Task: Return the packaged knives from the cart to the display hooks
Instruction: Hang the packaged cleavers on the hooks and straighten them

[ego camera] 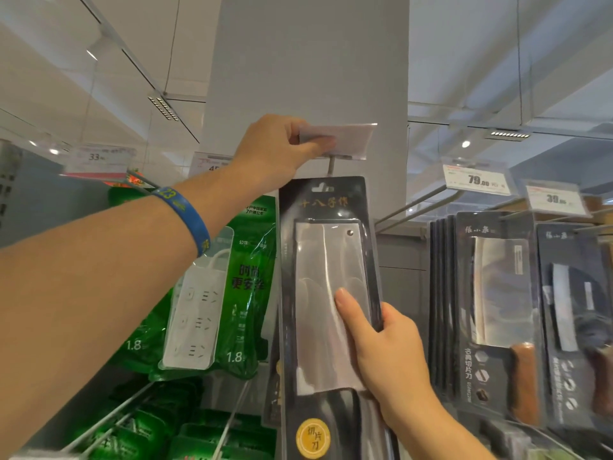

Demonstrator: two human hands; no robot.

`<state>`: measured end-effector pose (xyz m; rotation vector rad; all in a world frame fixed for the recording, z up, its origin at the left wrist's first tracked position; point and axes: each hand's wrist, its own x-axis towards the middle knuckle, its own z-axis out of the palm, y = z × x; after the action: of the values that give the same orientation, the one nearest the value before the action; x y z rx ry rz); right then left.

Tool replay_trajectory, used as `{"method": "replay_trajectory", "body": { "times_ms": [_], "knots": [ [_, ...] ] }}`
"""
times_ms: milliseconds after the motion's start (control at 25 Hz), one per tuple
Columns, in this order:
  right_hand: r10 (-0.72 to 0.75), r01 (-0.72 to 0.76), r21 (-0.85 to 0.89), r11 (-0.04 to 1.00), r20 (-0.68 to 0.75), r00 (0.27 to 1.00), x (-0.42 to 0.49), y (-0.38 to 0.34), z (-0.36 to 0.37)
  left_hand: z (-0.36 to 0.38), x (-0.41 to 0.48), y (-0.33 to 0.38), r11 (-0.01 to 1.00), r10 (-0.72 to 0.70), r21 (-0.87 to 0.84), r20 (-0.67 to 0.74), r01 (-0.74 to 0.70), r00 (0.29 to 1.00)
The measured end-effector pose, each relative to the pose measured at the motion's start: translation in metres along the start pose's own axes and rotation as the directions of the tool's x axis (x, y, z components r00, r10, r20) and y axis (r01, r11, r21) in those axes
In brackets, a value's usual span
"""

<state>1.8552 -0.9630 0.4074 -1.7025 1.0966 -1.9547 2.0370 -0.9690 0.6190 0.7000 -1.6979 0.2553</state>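
Observation:
A packaged cleaver (326, 260) in a tall black card with a clear blister hangs upright in the middle of the view, its top hole at the display hook (331, 167). My right hand (388, 353) grips the pack's right edge, thumb across the blade window. My left hand (275, 154), wearing a blue wristband, reaches up and pinches the clear price-tag holder (348, 141) at the hook's front end, lifting it. More packaged knives (494, 303) hang in a row on hooks to the right.
Green packs of white power strips (212, 293) hang on hooks to the left and below. Price tags reading 79.00 (477, 179) and 39 (555, 199) stick out on hook ends at the right. A grey pillar (308, 61) rises behind the hook.

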Motion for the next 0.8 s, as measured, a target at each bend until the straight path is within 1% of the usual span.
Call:
{"method": "replay_trajectory", "body": {
  "times_ms": [80, 160, 240, 360, 440, 520, 600, 680, 800],
  "knots": [
    [-0.014, 0.014, -0.003, 1.0, 0.009, 1.0, 0.004, 0.004, -0.001, 0.0, 0.001, -0.001, 1.0, 0.004, -0.002, -0.002, -0.004, 1.0],
    [0.004, -0.004, 0.036, 0.999, 0.005, 1.0, 0.006, 0.005, 0.002, 0.001, 0.002, -0.004, 1.0, 0.004, -0.017, -0.001, -0.004, 1.0],
    [0.058, -0.061, 0.082, 0.995, 0.044, 0.997, 0.005, 0.005, 0.008, 0.002, 0.002, -0.005, 1.0, 0.011, -0.028, -0.006, -0.011, 1.0],
    [0.176, -0.189, 0.138, 0.972, 0.1, 0.979, 0.01, 0.008, 0.014, 0.003, 0.002, -0.005, 0.998, 0.01, -0.057, -0.01, -0.011, 1.0],
    [0.216, -0.226, 0.086, 0.97, 0.11, 0.97, 0.018, 0.016, 0.012, 0.002, 0.003, -0.005, 0.999, 0.005, -0.041, 0.002, -0.005, 1.0],
    [0.224, -0.226, 0.025, 0.974, 0.072, 0.972, 0.025, 0.022, 0.012, 0.001, 0.002, -0.005, 1.0, 0.015, -0.025, 0.001, -0.015, 1.0],
    [0.228, -0.23, 0.024, 0.973, 0.055, 0.972, 0.032, 0.026, 0.017, 0.003, 0.003, -0.005, 0.999, 0.017, -0.033, -0.012, -0.017, 1.0],
    [0.236, -0.238, 0.021, 0.971, 0.073, 0.969, 0.043, 0.03, 0.025, 0.004, 0.002, -0.004, 0.999, 0.023, -0.022, -0.013, -0.024, 1.0],
    [0.234, -0.231, -0.053, 0.971, 0.066, 0.97, 0.059, 0.036, 0.033, 0.001, 0.001, -0.006, 0.999, 0.033, -0.005, 0.014, -0.033, 0.999]
  ]
}}
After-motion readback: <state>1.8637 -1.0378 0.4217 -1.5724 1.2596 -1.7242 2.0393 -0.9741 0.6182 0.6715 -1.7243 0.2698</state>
